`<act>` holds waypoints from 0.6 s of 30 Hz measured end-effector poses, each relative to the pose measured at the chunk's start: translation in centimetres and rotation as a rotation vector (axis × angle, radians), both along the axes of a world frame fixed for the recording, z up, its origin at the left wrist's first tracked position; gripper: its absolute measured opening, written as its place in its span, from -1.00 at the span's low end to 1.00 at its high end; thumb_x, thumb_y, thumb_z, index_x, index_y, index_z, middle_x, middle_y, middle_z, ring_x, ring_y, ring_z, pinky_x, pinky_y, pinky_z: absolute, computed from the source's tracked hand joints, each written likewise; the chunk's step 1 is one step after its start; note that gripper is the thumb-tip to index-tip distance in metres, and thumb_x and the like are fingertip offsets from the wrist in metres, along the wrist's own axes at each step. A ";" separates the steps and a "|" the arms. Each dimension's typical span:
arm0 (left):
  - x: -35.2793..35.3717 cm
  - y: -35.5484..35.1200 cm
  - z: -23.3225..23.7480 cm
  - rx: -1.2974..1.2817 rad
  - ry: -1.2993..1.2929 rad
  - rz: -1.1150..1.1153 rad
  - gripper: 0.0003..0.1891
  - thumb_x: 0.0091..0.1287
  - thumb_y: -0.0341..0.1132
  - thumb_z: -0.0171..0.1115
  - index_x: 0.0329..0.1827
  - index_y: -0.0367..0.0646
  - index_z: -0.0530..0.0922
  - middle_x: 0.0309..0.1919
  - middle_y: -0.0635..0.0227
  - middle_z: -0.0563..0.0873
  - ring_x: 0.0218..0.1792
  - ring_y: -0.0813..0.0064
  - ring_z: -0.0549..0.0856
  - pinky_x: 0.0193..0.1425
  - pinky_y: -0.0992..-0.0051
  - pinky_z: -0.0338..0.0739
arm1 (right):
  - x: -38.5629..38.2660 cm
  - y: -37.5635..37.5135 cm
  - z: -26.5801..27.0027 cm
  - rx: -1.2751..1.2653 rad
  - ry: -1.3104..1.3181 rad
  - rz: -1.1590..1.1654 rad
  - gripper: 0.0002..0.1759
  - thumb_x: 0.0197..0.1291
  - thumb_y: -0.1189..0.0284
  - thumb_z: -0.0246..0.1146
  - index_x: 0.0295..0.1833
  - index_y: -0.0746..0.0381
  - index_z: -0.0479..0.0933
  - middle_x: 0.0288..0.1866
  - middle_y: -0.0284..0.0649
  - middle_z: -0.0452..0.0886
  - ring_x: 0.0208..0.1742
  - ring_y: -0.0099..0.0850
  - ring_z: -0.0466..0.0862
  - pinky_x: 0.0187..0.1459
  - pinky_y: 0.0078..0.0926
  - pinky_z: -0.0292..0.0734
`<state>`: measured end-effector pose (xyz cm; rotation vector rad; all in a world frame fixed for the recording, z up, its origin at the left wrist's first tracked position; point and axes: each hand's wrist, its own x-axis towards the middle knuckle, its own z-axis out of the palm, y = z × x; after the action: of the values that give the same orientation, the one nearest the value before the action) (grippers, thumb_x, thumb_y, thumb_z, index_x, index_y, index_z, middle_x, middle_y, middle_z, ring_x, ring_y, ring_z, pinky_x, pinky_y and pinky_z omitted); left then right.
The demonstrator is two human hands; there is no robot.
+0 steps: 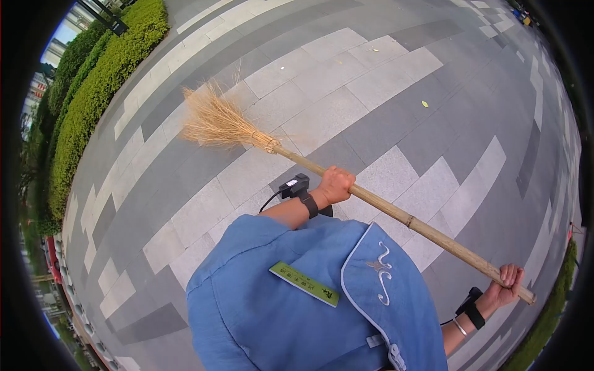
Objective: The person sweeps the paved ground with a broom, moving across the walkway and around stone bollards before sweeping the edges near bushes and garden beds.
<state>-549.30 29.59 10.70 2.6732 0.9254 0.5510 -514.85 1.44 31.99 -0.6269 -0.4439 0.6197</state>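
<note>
A broom with straw-coloured bristles [216, 119] and a long bamboo handle [427, 230] slants across the view from upper left to lower right. My left hand [336, 184] is closed round the handle, some way below the bound neck of the bristles. Near the handle's far end, at the lower right, my right hand [508, 283] also grips it, fingers curled over the bamboo. Whether the bristle tips touch the paving cannot be told. Each wrist carries a strapped-on black device, and a pale bangle [459, 326] circles the right wrist.
Grey and pale paving slabs [334, 117] spread all round. A small yellow-green leaf [425, 104] lies ahead on them, with a few tiny bits farther off. A clipped green hedge [102, 93] borders the left. My blue top [272, 266] bears a green name tag [304, 284].
</note>
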 end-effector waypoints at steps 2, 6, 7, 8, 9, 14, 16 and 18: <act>-3.4 2.7 -1.7 -0.072 0.122 0.107 -0.91 -0.22 -0.34 0.18 -0.68 -0.09 0.44 -0.64 0.29 0.54 -0.48 0.29 0.57 -0.38 0.32 0.36 | -1.1 8.4 -1.0 -0.044 -0.030 0.130 -0.90 0.16 0.57 -0.02 -0.38 0.34 0.35 -0.72 -0.35 0.14 -0.68 -0.58 0.18 -0.57 -0.63 0.16; -5.6 9.8 -5.3 -0.161 0.218 0.232 -0.92 -0.20 -0.34 0.17 -0.60 -0.05 0.50 -0.60 0.30 0.55 -0.44 0.29 0.57 -0.35 0.32 0.38 | -1.9 22.9 -0.7 -0.092 -0.092 0.289 -0.88 0.18 0.55 -0.04 -0.42 0.27 0.31 -0.74 -0.38 0.12 -0.68 -0.60 0.17 -0.57 -0.64 0.16; -4.1 12.2 -5.8 -0.160 0.193 0.236 -0.92 -0.19 -0.33 0.17 -0.58 -0.04 0.50 -0.59 0.31 0.55 -0.43 0.30 0.57 -0.34 0.32 0.39 | -1.1 26.2 0.2 -0.080 -0.105 0.307 -0.86 0.18 0.55 -0.04 -0.45 0.25 0.28 -0.74 -0.39 0.11 -0.68 -0.60 0.17 -0.57 -0.64 0.16; -2.4 14.8 -5.8 -0.172 0.110 0.232 -0.94 -0.19 -0.34 0.16 -0.60 -0.04 0.50 -0.58 0.30 0.55 -0.42 0.29 0.57 -0.33 0.32 0.39 | 0.8 28.5 0.6 -0.070 -0.124 0.290 -0.86 0.19 0.54 -0.05 -0.44 0.26 0.27 -0.73 -0.38 0.10 -0.68 -0.61 0.15 -0.59 -0.64 0.15; -0.4 17.4 -6.0 -0.155 0.071 0.227 -0.94 -0.21 -0.35 0.17 -0.62 -0.06 0.49 -0.60 0.29 0.54 -0.43 0.28 0.56 -0.34 0.31 0.38 | 2.2 30.3 1.7 -0.050 -0.145 0.226 -0.84 0.20 0.53 -0.06 -0.46 0.26 0.25 -0.73 -0.38 0.10 -0.68 -0.61 0.14 -0.59 -0.65 0.14; 11.3 30.0 1.4 0.008 -0.302 -0.013 -0.93 -0.22 -0.44 0.13 -0.68 -0.14 0.40 -0.65 0.24 0.48 -0.51 0.24 0.53 -0.50 0.32 0.38 | 4.2 33.6 14.0 -0.057 -0.216 -0.047 -0.71 0.13 0.50 -0.02 -0.62 0.18 0.12 -0.74 -0.38 0.05 -0.67 -0.55 0.15 -0.55 -0.59 0.15; 16.4 34.5 3.2 -0.004 -0.327 -0.130 -0.94 -0.20 -0.47 0.11 -0.65 -0.12 0.41 -0.60 0.24 0.50 -0.47 0.24 0.55 -0.45 0.30 0.39 | -1.0 35.9 17.7 -0.003 -0.279 -0.224 -0.75 0.06 0.49 0.02 -0.62 0.21 0.18 -0.73 -0.40 0.03 -0.63 -0.52 0.14 -0.50 -0.54 0.14; 20.8 39.5 3.9 -0.047 -0.232 -0.176 -0.93 -0.17 -0.48 0.11 -0.61 -0.10 0.44 -0.55 0.26 0.53 -0.40 0.26 0.56 -0.35 0.25 0.40 | -3.1 38.4 18.2 -0.055 -0.476 -0.417 -0.78 0.08 0.45 0.02 -0.57 0.26 0.24 -0.69 -0.39 0.07 -0.60 -0.51 0.15 -0.48 -0.51 0.13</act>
<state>-528.48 69.11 14.59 2.5474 0.6249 0.7681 -517.91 39.82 50.22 -0.8939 -0.7163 0.0788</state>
